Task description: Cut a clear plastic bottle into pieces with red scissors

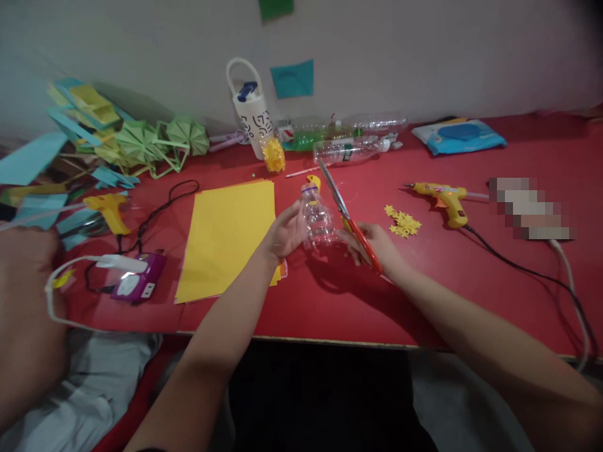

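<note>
My left hand (286, 233) is wrapped round the side of a clear plastic bottle top (318, 216), cut off below the shoulder, its neck pointing away from me. In my right hand (379, 251) are scissors (362, 243) with red handles, blades pointing up and away. The blades look closed, just right of the bottle piece. The right fingertips are close to the bottle's cut edge; whether they touch it I cannot tell. Small yellow paper stars (404, 223) lie in a pile right of the scissors. Left of my left hand is a stack of yellow paper sheets (228, 235).
A yellow glue gun (447, 199) with a cord lies right; another glue gun (107, 210) and a purple power strip (139, 276) lie left. Plastic bottles (351, 150), a white tumbler (252, 116) and a wipes pack (459, 136) line the back. Another person's arm (28, 326) is at far left.
</note>
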The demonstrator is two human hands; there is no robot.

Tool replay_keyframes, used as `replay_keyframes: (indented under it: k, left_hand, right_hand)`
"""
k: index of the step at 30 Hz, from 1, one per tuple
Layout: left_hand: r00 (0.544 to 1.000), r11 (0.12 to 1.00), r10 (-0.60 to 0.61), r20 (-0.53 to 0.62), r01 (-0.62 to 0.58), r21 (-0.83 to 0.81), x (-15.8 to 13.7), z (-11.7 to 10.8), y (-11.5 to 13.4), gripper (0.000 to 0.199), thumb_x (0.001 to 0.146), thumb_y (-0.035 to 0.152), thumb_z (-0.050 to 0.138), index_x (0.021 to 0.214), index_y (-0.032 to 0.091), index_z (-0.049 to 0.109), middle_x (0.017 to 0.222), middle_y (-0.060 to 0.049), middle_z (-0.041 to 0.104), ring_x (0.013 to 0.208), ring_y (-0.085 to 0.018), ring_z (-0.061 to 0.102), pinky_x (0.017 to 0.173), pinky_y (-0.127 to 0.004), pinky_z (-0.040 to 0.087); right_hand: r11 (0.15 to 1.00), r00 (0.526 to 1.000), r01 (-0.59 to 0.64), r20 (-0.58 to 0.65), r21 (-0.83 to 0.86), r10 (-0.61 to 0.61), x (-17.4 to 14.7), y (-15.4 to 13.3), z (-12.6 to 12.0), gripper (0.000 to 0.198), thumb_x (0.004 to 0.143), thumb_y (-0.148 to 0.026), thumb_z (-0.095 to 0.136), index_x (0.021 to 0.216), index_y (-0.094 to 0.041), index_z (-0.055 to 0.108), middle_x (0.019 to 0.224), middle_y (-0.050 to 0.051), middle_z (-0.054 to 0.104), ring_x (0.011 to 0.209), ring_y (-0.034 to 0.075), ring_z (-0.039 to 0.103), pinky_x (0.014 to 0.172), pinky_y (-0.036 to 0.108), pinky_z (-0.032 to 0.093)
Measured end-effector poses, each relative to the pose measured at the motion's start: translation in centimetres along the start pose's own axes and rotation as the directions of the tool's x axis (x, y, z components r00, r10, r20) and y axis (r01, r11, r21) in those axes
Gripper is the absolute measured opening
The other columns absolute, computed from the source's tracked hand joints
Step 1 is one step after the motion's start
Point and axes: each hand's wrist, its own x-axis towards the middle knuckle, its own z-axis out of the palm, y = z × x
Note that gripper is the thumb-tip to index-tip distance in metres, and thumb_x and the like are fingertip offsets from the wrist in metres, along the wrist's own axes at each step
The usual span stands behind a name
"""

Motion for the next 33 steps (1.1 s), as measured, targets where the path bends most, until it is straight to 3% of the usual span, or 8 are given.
replay_keyframes:
  k: [4, 8, 11, 16, 20, 26, 29, 33]
  left_hand:
    - [0.999, 1.0, -0.029, -0.031, 0.029, 0.008, 0.2, 0.0, -0.4, 0.037, 0.068, 0.028, 0.068, 0.104, 0.022, 0.06, 0.1, -0.009, 0.072, 0.121, -0.035, 0.063, 0.103, -0.054, 0.05]
    - [0.989, 1.0, 0.025, -0.146, -0.025, 0.001, 0.5, -0.1, -0.7, 0.025, 0.077, 0.027, 0.067, 0.099, 0.021, 0.061, 0.096, -0.007, 0.072, 0.115, -0.032, 0.066, 0.102, -0.051, 0.051]
    - [0.978, 0.998, 0.059, -0.202, -0.064, -0.021, 0.7, -0.3, -0.6, 0.028, 0.078, 0.027, 0.07, 0.103, 0.022, 0.06, 0.097, -0.006, 0.072, 0.113, -0.029, 0.067, 0.102, -0.049, 0.05]
    - [0.988, 0.999, 0.008, -0.154, -0.014, -0.037, 0.5, -0.1, -0.6, 0.031, 0.074, 0.034, 0.07, 0.101, 0.022, 0.06, 0.096, -0.008, 0.072, 0.11, -0.031, 0.068, 0.099, -0.05, 0.052]
    - [0.983, 0.999, 0.032, -0.182, -0.027, 0.034, 0.1, 0.2, -0.4, 0.045, 0.063, 0.021, 0.075, 0.105, 0.024, 0.06, 0.091, -0.003, 0.071, 0.105, -0.028, 0.07, 0.099, -0.048, 0.051]
    - [0.969, 0.993, 0.103, -0.225, -0.113, -0.032, 0.3, -1.1, 1.0, 0.04, 0.06, 0.019, 0.06, 0.1, 0.022, 0.063, 0.086, -0.004, 0.073, 0.11, -0.03, 0.068, 0.104, -0.052, 0.049]
    - [0.959, 0.987, 0.129, -0.253, -0.149, -0.059, 0.5, -2.1, 1.7, 0.028, 0.061, 0.02, 0.06, 0.089, 0.021, 0.064, 0.085, -0.005, 0.073, 0.107, -0.03, 0.069, 0.102, -0.052, 0.051]
    - [0.931, 0.986, 0.134, -0.341, -0.161, -0.053, 1.1, -3.1, 2.1, 0.012, 0.072, 0.028, 0.065, 0.083, 0.021, 0.063, 0.086, -0.006, 0.074, 0.105, -0.026, 0.07, 0.101, -0.045, 0.053]
  right_hand:
    - [1.0, 1.0, 0.007, 0.023, 0.011, -0.008, 0.1, 0.1, 0.2, 0.06, 0.06, -0.079, 0.069, 0.06, -0.024, 0.044, 0.039, -0.007, 0.045, 0.033, 0.009, 0.042, 0.041, 0.025, 0.035]
    - [1.0, 0.999, 0.029, 0.013, 0.006, -0.029, 0.3, 0.4, 0.0, 0.059, 0.061, -0.078, 0.069, 0.061, -0.023, 0.046, 0.045, -0.006, 0.049, 0.035, 0.009, 0.043, 0.041, 0.025, 0.034]
    - [0.999, 0.999, 0.031, -0.02, -0.009, -0.031, 0.6, 0.7, -0.2, 0.058, 0.058, -0.076, 0.071, 0.063, -0.023, 0.048, 0.047, -0.006, 0.051, 0.036, 0.01, 0.043, 0.042, 0.026, 0.032]
    - [0.996, 0.996, 0.042, -0.07, -0.081, -0.047, 1.4, 1.4, -0.2, 0.058, 0.058, -0.078, 0.067, 0.068, -0.022, 0.053, 0.046, -0.007, 0.044, 0.041, 0.011, 0.04, 0.044, 0.027, 0.031]
    - [0.986, 0.996, 0.044, -0.063, -0.164, -0.055, 1.4, 1.5, -0.3, 0.057, 0.061, -0.078, 0.065, 0.065, -0.022, 0.051, 0.049, -0.006, 0.045, 0.044, 0.011, 0.04, 0.046, 0.027, 0.03]
    - [0.992, 0.983, 0.093, 0.167, -0.08, -0.079, 0.5, 0.0, -1.8, 0.055, 0.067, -0.075, 0.067, 0.066, -0.023, 0.052, 0.044, -0.007, 0.043, 0.043, 0.011, 0.044, 0.053, 0.03, 0.042]
    - [0.984, 0.971, 0.102, 0.231, -0.149, -0.066, 0.3, -0.6, -2.6, 0.053, 0.066, -0.073, 0.071, 0.068, -0.023, 0.052, 0.05, -0.006, 0.047, 0.047, 0.011, 0.047, 0.052, 0.028, 0.04]
    - [0.969, 0.96, 0.096, 0.28, -0.226, -0.029, 0.2, -0.5, -3.1, 0.056, 0.065, -0.077, 0.068, 0.068, -0.023, 0.051, 0.051, -0.005, 0.046, 0.046, 0.012, 0.047, 0.047, 0.027, 0.037]
